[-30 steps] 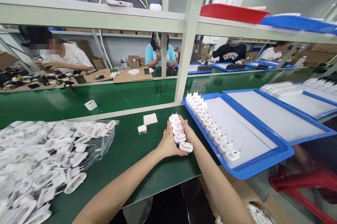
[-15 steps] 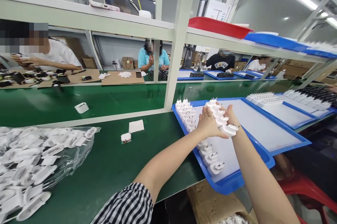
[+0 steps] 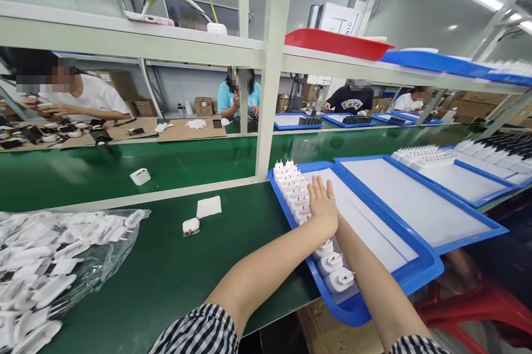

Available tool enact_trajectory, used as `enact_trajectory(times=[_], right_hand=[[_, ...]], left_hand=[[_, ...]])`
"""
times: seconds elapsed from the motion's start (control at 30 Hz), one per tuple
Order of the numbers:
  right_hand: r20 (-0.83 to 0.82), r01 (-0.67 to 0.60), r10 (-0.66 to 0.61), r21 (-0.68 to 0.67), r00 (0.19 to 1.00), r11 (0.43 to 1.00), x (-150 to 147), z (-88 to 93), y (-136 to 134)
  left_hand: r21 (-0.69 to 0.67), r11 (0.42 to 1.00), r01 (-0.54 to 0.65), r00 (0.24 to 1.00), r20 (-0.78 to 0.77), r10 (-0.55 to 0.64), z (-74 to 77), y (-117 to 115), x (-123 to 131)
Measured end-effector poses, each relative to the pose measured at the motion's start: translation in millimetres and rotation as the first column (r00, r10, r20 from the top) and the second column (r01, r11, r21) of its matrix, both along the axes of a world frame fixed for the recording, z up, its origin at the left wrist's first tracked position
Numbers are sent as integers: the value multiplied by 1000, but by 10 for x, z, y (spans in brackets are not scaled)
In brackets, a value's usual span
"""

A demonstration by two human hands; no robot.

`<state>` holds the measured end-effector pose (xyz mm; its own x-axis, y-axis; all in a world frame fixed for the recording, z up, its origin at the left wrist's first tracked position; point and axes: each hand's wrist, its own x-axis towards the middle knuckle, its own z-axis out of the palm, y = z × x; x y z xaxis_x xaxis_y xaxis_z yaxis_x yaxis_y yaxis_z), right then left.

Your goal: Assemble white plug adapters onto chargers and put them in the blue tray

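green worktop, factory line | blue tray at its right edge | left hand now down flat on the tray, fingers stretched and released, beside the white chargers — row no longer carried aloft | right hand hidden beneath, grip cannot be told

chargers in tray, along its left edge | tray right on bench | bag left on bench

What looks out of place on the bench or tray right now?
A lone charger lies on the green bench beside a white card, apart from the upright rows in the blue tray under the left hand. Another white piece sits alone on the far belt. The tray rows look tidy.
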<state>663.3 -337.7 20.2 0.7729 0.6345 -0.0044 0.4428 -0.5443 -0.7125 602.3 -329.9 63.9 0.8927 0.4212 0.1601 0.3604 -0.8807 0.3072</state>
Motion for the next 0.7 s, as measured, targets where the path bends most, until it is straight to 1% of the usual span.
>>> enact_trajectory(times=[0.03,0.07,0.1,0.17,0.2,0.23,0.27,0.33,0.37,0.4,0.43,0.5,0.57,0.63,0.7], right_hand=[[44,28,-26,-54,999,998,13,28,-14],[56,51,-46,-97,997,994,41,67,-45],[34,62,-58,-127,998,990,81,115,-94],[-22,32,-37,-202,999,979,161,209,-238],[-58,-1,-12,-227,998,974,184,243,-327],[-93,-38,16,-246,996,969,186,265,-419],[-132,-83,49,-265,990,961,167,274,-508],[-223,-191,134,-260,965,946,73,261,-654],[-260,-235,172,-232,950,944,12,246,-703],[-281,-262,203,-193,938,945,-48,230,-733],[-284,-276,224,-155,932,949,-100,215,-745],[-243,-272,239,-113,940,956,-165,192,-728],[-169,-247,223,-137,960,959,-180,175,-686],[-108,-231,214,-177,971,957,-169,166,-652],[-81,-219,206,-213,975,952,-162,177,-656]], left_hand=[[-16,999,44,999,27,-44,-3,0,8],[-19,997,77,997,8,-77,2,3,12],[-13,995,100,994,-45,-101,14,7,12],[14,993,121,977,-180,-116,55,12,-9],[28,990,137,967,-223,-127,82,16,-34],[35,986,166,960,-233,-153,113,23,-71],[34,979,202,960,-207,-191,147,39,-121],[39,963,267,961,-88,-263,226,118,-263],[50,961,274,962,-19,-273,269,192,-352],[65,965,254,965,47,-257,312,294,-453],[83,976,204,972,103,-212,352,424,-562],[122,991,59,981,178,-80,408,756,-797],[128,983,-132,968,230,100,418,1146,-1051],[123,942,-313,929,247,276,381,1543,-1322],[107,880,-463,871,238,430,313,1908,-1606]])
